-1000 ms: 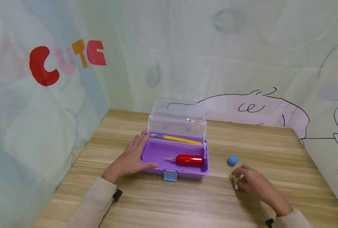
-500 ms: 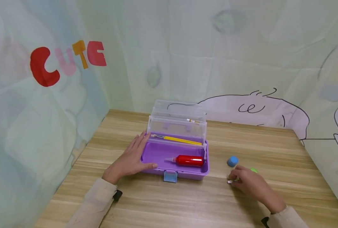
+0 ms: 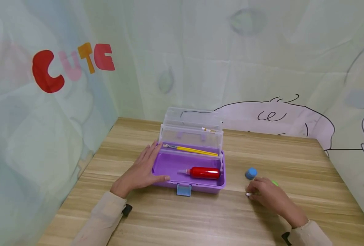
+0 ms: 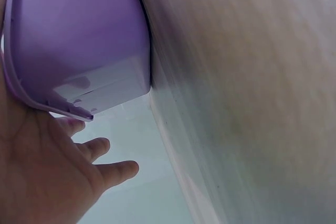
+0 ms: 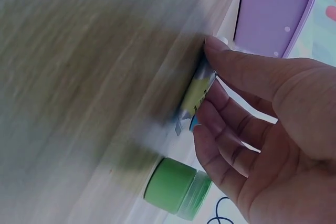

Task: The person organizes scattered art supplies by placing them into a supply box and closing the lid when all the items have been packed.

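An open purple box [image 3: 200, 186] with a clear raised lid [image 3: 192, 127] stands mid-table. Inside lie a red squeeze bottle [image 3: 204, 173] and a yellow brush [image 3: 192, 150] on the inner tray. My left hand [image 3: 139, 172] rests with straight fingers against the box's left side, thumb along the front wall; the left wrist view shows the box's purple wall [image 4: 79, 35] beside my fingers [image 4: 97, 148]. My right hand [image 3: 255, 192] lies on the table right of the box. It pinches a small yellow-green tube [image 5: 195, 95] between thumb and fingers, and the tube's white end [image 3: 248, 194] pokes out leftwards.
A blue-capped jar [image 3: 251, 173] stands just behind my right hand, and a green jar [image 3: 274, 183] [image 5: 176, 186] sits beside it. The wooden table [image 3: 200, 218] is walled by printed curtains on the left, back and right.
My right hand has shifted slightly left and back with the tube, whose white end now points left. The green jar has come into view behind the hand. The left hand has not moved.
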